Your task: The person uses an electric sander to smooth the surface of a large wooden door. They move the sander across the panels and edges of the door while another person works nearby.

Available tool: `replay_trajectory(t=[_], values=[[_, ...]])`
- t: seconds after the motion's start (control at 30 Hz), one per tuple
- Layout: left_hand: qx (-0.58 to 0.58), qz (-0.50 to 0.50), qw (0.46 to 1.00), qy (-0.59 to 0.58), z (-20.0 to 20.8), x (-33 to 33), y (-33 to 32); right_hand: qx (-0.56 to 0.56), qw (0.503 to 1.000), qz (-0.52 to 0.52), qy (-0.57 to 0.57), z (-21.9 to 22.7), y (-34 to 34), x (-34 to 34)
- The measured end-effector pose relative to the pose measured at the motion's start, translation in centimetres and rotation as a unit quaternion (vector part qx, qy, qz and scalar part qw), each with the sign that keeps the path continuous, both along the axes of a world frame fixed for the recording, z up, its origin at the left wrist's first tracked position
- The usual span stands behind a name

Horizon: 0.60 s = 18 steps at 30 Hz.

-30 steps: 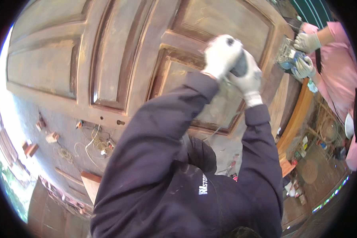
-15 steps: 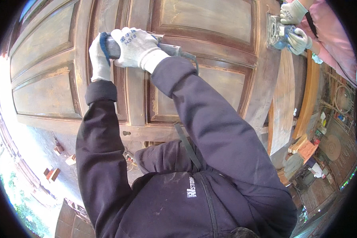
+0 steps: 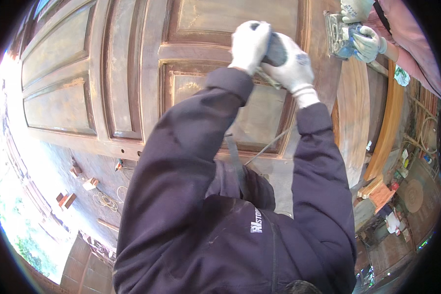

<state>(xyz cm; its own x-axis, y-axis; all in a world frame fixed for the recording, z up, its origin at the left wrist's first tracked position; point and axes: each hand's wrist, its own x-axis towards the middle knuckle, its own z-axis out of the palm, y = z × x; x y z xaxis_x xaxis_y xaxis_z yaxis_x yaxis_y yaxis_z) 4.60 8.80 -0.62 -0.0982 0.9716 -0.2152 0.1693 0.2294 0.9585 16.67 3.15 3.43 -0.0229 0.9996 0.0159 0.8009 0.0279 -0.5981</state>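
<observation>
My gloved left hand [image 3: 251, 46] and gloved right hand [image 3: 294, 66] are close together, both closed round a grey power sander [image 3: 276, 52]. Most of the sander's body is hidden under the white gloves. It is over the right-hand part of a brown panelled wooden door [image 3: 164, 73], which lies flat in front of me. From below the sander, a grey cord [image 3: 272, 143] runs down toward my legs. Pale, scuffed patches mark the door's panels and mouldings.
At the upper right, a co-worker in pink holds another sander [image 3: 339, 36] with gloved hands. Long boards [image 3: 354, 112] lie beside the door's right edge. Wood blocks [image 3: 66, 200] and a coiled cord [image 3: 105, 201] are on the floor at left; more wood pieces [image 3: 379, 193] lie at right.
Both my hands have swung with the sander from the door's left-middle to its right part. My view has shifted slightly. The co-worker's sander stays in about the same place.
</observation>
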Motion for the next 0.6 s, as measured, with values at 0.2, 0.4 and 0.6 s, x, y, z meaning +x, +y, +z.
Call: replay_trajectory(t=[0.2,0.4,0.6], values=[[-0.096,-0.156,0.983,0.019,2.3,9.6,-1.0,0.017,0.992,-0.121,0.008,-3.0,-4.1,10.6],[-0.084,-0.171,0.982,-0.003,1.5,11.1,-1.6,0.021,0.989,-0.14,-0.044,-3.4,-4.5,12.2],[0.0,-0.058,0.997,-0.05,-0.3,-4.6,0.9,-0.008,0.999,-0.009,-0.046,-0.8,1.5,-3.1]])
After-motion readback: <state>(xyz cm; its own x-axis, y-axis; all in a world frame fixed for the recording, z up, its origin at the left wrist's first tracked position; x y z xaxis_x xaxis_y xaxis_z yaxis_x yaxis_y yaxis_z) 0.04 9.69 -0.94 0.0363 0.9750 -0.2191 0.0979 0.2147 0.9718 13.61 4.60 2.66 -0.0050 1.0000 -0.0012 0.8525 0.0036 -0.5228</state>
